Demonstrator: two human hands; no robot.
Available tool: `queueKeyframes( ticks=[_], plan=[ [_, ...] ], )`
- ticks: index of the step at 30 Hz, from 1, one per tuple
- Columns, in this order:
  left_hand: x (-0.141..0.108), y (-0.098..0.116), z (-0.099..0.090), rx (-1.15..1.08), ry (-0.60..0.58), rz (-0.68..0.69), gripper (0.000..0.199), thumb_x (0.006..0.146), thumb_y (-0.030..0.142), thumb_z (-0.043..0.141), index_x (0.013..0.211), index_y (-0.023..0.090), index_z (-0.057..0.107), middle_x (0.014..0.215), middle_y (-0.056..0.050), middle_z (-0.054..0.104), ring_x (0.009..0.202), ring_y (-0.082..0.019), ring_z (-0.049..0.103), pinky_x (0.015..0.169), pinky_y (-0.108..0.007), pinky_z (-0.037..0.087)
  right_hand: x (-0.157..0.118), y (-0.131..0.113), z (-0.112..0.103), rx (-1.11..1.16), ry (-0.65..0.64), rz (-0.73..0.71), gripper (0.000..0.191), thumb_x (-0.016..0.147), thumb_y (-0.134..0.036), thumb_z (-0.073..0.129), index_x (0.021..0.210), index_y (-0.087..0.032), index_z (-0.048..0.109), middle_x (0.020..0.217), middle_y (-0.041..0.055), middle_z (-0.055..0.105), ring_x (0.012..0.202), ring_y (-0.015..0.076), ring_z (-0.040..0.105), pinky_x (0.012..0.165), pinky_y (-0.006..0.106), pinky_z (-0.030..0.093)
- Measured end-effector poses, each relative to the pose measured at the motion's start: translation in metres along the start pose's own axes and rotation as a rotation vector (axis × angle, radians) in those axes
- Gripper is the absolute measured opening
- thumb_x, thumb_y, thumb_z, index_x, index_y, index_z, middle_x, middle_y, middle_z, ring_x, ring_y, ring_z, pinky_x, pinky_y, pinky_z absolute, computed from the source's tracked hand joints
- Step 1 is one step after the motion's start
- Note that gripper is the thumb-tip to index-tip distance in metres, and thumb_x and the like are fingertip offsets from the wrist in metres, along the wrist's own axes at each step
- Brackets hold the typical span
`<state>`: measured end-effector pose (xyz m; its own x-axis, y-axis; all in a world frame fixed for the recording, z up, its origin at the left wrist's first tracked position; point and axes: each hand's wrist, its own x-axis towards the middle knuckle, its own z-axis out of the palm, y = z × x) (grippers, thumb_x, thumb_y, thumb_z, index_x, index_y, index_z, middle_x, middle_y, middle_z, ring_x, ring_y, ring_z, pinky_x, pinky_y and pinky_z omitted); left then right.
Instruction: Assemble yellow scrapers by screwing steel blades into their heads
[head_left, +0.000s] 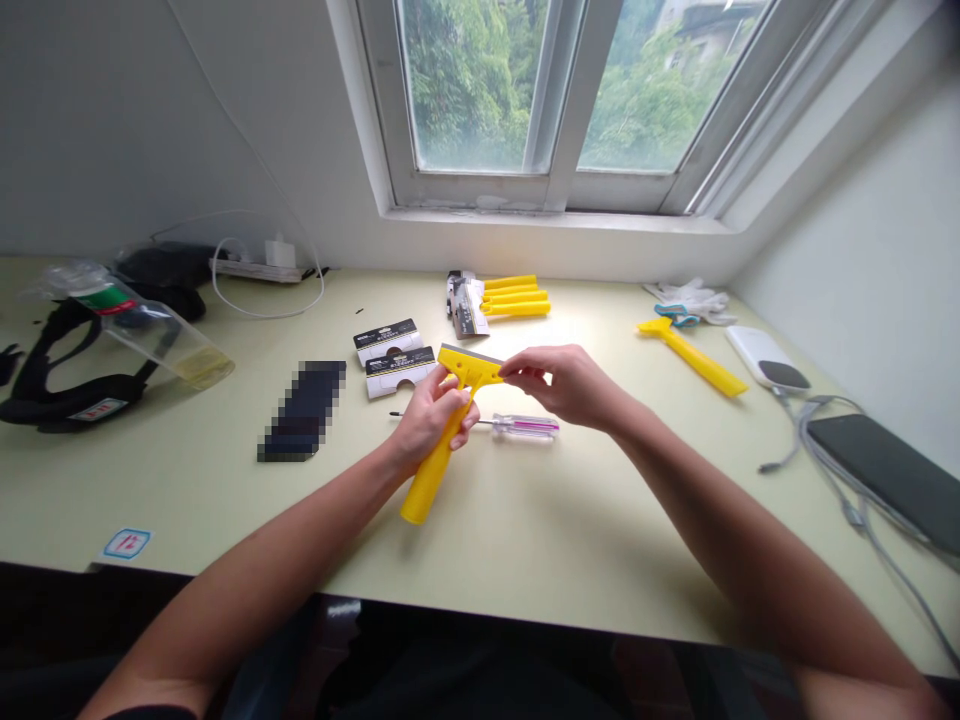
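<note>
A yellow scraper (429,484) with a wide head and a dark metal blade edge is held above the table, its handle slanting down toward me. My left hand (433,420) is wrapped round it just below the head. At the head's right end, the fingertips of my right hand (559,380) are pinched together on the corner. What lies under those fingertips is hidden. Beneath my hands a screwdriver (525,427) with a clear and pink handle lies on the table. Two black-and-white cardboard sleeves (397,372) lie just beyond my left hand.
Several packaged yellow scrapers (517,297) lie by the window wall. Another scraper (701,362), white gloves (694,303), a white device (765,358) and a phone with cables (885,470) are at right. A plastic bottle (150,330), black strap (52,400) and pixelated dark object (304,412) are at left.
</note>
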<state>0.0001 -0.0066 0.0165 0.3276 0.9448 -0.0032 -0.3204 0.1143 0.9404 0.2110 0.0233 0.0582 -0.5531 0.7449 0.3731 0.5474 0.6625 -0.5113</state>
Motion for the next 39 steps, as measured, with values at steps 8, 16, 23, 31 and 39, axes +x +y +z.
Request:
queueKeyframes(
  ticks=[8,16,23,31,39],
  plan=[
    [-0.004,0.0,0.003,0.019,-0.028,0.025,0.033,0.078,0.027,0.064,0.108,0.021,0.05,0.095,0.0,0.052,0.053,-0.004,0.049,0.034,-0.014,0.034,0.002,0.004,0.01,0.078,0.054,-0.003,0.014,0.088,-0.029,0.063,0.087,-0.02,0.073,0.09,0.005,0.065,0.072,0.0121,0.055,0.068,0.027,0.046],
    [-0.006,0.002,0.003,0.048,-0.058,0.01,0.04,0.078,0.029,0.073,0.108,0.021,0.049,0.087,0.002,0.054,0.049,-0.003,0.047,0.036,-0.015,0.036,0.004,0.003,0.013,0.218,0.059,0.109,0.008,0.084,-0.027,0.065,0.085,-0.02,0.069,0.087,0.0028,0.061,0.076,0.0131,0.053,0.07,0.028,0.043],
    [-0.005,0.0,0.002,0.038,-0.062,0.023,0.042,0.075,0.025,0.074,0.109,0.021,0.049,0.087,0.002,0.056,0.047,-0.003,0.047,0.035,-0.016,0.037,0.005,0.009,0.029,0.503,0.094,0.275,0.028,0.076,-0.035,0.072,0.09,-0.02,0.053,0.097,0.0027,0.057,0.089,0.0155,0.053,0.073,0.028,0.044],
    [0.004,-0.004,-0.005,-0.071,0.033,0.008,0.039,0.075,0.019,0.07,0.104,0.02,0.044,0.076,0.006,0.05,0.047,-0.003,0.043,0.037,-0.014,0.036,0.001,0.021,0.016,0.282,-0.142,0.349,0.043,0.08,-0.05,0.064,0.11,-0.021,0.054,0.115,0.0101,0.058,0.103,0.0226,0.058,0.086,0.037,0.049],
    [0.008,0.001,-0.011,-0.113,0.1,0.037,0.038,0.07,0.015,0.069,0.099,0.02,0.045,0.076,0.006,0.05,0.047,-0.002,0.042,0.037,-0.014,0.033,-0.006,0.013,-0.024,-0.285,-0.833,0.379,0.023,0.073,-0.037,0.066,0.087,-0.02,0.062,0.097,0.0086,0.063,0.084,0.0231,0.06,0.066,0.032,0.045]
  ],
)
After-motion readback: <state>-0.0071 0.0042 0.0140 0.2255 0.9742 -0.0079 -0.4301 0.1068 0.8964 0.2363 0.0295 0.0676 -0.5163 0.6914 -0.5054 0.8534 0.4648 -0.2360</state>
